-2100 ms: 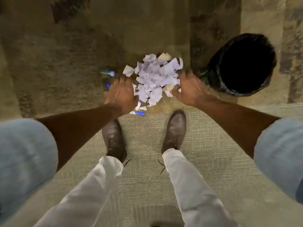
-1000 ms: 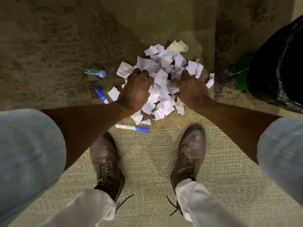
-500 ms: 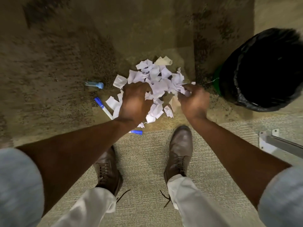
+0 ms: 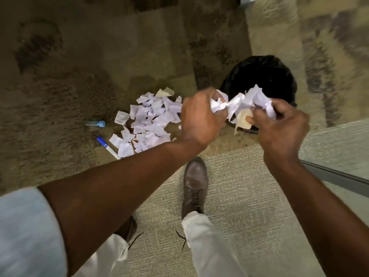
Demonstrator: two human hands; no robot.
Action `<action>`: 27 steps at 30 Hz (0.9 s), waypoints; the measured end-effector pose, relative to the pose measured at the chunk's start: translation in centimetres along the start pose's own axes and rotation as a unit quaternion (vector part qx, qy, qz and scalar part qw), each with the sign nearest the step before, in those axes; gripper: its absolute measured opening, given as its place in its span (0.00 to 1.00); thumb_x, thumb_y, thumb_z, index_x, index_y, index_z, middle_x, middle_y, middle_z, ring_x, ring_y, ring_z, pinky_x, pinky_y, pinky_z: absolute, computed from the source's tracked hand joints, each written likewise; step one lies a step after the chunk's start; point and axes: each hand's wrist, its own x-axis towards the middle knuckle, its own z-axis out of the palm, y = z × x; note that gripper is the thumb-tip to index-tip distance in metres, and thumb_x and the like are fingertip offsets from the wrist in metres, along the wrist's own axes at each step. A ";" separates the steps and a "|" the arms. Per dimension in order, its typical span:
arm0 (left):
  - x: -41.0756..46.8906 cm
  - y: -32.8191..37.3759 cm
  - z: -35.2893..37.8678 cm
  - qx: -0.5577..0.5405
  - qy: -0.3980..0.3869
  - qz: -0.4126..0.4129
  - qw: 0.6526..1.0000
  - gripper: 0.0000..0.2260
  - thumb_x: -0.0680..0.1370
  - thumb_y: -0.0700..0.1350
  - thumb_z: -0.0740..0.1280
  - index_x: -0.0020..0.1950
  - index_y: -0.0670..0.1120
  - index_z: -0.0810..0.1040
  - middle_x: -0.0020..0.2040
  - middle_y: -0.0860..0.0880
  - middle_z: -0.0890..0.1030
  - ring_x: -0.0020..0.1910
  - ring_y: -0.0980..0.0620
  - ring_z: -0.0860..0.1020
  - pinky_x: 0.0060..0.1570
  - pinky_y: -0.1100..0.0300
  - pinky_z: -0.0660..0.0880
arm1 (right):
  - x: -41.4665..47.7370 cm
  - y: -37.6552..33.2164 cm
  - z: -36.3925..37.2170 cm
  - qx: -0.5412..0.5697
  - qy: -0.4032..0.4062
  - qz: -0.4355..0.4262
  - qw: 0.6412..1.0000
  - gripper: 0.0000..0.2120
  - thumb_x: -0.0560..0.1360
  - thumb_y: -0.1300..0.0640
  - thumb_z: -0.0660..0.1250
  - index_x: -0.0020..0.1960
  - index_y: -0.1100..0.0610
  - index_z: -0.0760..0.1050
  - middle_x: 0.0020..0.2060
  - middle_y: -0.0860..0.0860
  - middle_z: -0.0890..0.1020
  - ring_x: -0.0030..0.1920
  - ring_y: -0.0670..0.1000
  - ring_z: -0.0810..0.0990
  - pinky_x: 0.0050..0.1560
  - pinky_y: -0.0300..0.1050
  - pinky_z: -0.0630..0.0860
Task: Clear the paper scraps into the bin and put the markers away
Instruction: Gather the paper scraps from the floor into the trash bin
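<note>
Both hands hold one bunch of white paper scraps above the near rim of the black-lined bin. My left hand grips the bunch's left side and my right hand its right side. A pile of paper scraps still lies on the carpet to the left of the bin. A blue-capped white marker lies at the pile's left edge, partly under scraps. A pale blue marker cap or short marker lies further left.
My brown shoe stands on the lighter carpet just below the hands; the other shoe is mostly hidden under my left forearm. A grey metal rail or frame runs along the right side. Patterned brown carpet surrounds the bin.
Both hands have closed on a bunch of scraps, lifted it off the pile and carried it right, over the bin's near edge. The view has swung right too.
</note>
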 end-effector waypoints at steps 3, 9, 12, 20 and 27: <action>1.0 2.6 2.7 0.000 -0.008 0.010 1.000 0.04 0.76 0.43 0.75 0.49 0.45 0.85 0.44 0.51 0.87 0.46 0.48 0.84 0.47 0.55 0.81 | 2.3 0.5 -2.2 0.001 0.009 0.029 1.000 0.08 0.73 0.58 0.77 0.43 0.44 0.87 0.36 0.46 0.89 0.38 0.48 0.90 0.44 0.57 0.89; 3.7 4.8 7.8 0.034 -0.055 -0.006 0.998 0.14 0.78 0.47 0.74 0.61 0.43 0.81 0.56 0.45 0.85 0.56 0.45 0.83 0.48 0.59 0.75 | 6.8 3.9 -2.4 -0.040 0.004 0.101 0.994 0.09 0.70 0.59 0.79 0.50 0.53 0.84 0.43 0.52 0.88 0.39 0.50 0.90 0.45 0.58 0.89; 4.3 4.9 8.8 0.037 -0.135 -0.002 0.990 0.22 0.79 0.49 0.73 0.69 0.41 0.75 0.64 0.45 0.82 0.63 0.45 0.81 0.55 0.58 0.76 | 8.3 5.1 -1.7 -0.064 -0.001 0.145 0.987 0.24 0.69 0.60 0.79 0.65 0.54 0.81 0.55 0.55 0.86 0.42 0.49 0.88 0.43 0.51 0.89; 1.8 0.0 5.6 0.032 -0.129 0.039 0.990 0.11 0.79 0.45 0.72 0.60 0.46 0.79 0.56 0.49 0.85 0.54 0.49 0.84 0.55 0.52 0.82 | 4.5 4.8 -0.5 -0.043 -0.002 0.025 0.999 0.12 0.75 0.63 0.74 0.57 0.55 0.83 0.49 0.49 0.87 0.46 0.46 0.89 0.46 0.50 0.88; -2.5 -12.5 0.1 0.140 -0.099 -0.047 0.984 0.03 0.77 0.47 0.69 0.43 0.53 0.77 0.41 0.54 0.84 0.42 0.51 0.84 0.44 0.54 0.82 | -3.8 5.3 7.2 -0.100 -0.207 -0.082 0.970 0.07 0.78 0.61 0.73 0.56 0.58 0.82 0.47 0.51 0.87 0.43 0.49 0.86 0.45 0.55 0.86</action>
